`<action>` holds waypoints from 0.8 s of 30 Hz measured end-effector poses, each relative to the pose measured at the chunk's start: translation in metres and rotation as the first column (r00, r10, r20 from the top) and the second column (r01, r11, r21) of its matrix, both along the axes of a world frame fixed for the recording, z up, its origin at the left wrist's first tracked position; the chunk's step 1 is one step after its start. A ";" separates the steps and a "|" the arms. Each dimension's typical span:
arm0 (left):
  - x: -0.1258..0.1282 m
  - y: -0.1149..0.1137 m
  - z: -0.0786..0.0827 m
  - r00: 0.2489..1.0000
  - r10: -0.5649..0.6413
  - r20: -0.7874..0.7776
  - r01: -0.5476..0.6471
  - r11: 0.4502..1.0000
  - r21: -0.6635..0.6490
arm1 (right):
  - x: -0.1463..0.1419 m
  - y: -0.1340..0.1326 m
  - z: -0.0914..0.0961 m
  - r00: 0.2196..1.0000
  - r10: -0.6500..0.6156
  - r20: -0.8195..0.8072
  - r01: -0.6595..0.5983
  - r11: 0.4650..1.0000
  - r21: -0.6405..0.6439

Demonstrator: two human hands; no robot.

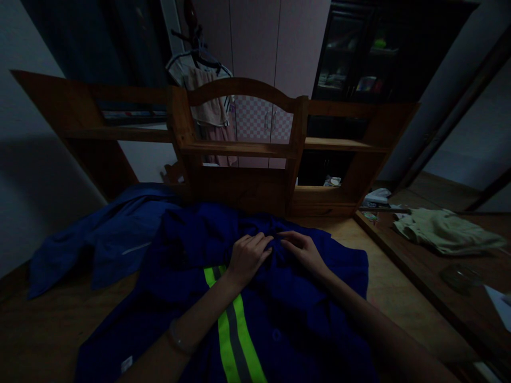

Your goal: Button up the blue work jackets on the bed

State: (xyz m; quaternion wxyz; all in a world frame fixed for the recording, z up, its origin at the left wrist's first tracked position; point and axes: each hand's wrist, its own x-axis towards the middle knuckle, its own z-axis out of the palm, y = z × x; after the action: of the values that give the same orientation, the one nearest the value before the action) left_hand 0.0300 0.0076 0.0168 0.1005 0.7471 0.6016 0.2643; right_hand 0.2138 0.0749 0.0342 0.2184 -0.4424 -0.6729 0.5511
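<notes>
Both hands on blue work jacket point(295, 298), spread flat on wooden table point(403, 298), near its upper middle. Left hand point(248, 258) fingers curled, pinching fold of dark fabric; right hand point(304, 250) fingers narrow, gripping same fold, fingertips of both hands nearly meeting. Yellow-green reflective stripe point(233, 335) runs under left forearm. Second blue garment point(107, 234) heaped at left, touching jacket. Wooden shelf unit point(239, 149) behind. Khaki cloth point(447, 229) well apart at right
</notes>
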 end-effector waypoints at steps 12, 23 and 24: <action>0.004 0.006 -0.015 0.805 0.112 0.583 -0.003 0.983 -0.185 | -0.001 -0.008 0.000 0.966 0.007 0.259 -0.149 0.832 0.534; 0.007 0.008 -0.015 0.879 0.050 0.474 0.011 0.992 -0.126 | -0.002 -0.011 -0.002 0.957 0.005 0.289 -0.168 0.822 0.543; 0.006 0.008 -0.015 0.879 0.031 0.476 0.026 0.993 -0.113 | -0.002 -0.010 -0.001 0.959 0.004 0.282 -0.162 0.828 0.538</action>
State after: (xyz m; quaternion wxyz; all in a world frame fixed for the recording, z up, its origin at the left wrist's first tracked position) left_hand 0.0362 0.0161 0.0021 0.2882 0.6511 0.5736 0.4050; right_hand 0.2119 0.0647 0.0332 0.2199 -0.4003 -0.8458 0.2758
